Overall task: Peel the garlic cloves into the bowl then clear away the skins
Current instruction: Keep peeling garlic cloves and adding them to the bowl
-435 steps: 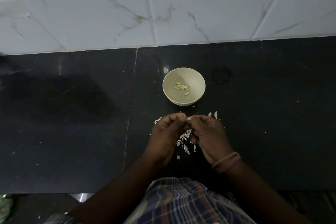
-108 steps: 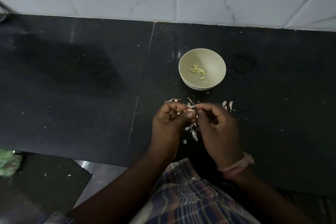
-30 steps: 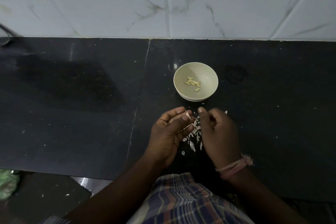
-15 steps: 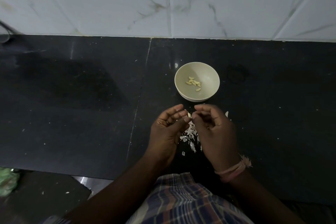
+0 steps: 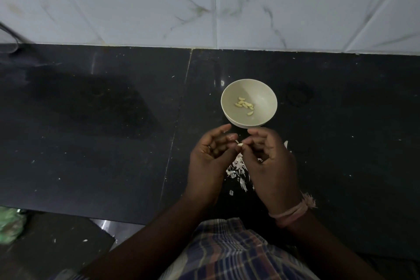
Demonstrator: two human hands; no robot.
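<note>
Both hands, left hand (image 5: 210,161) and right hand (image 5: 270,166), pinch a garlic clove (image 5: 240,144) just near of the bowl (image 5: 249,103), skins (image 5: 237,169) below, bare counter (image 5: 91,143) stretching left.

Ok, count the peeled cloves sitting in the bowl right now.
About 7, clustered on the floor of the bowl: six bunched peeled cloves left of centre, one slightly nearer the person. They are small and overlap, so one may be hidden.

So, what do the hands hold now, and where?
The right hand pinches a garlic clove at its end; the left hand touches it.
</note>
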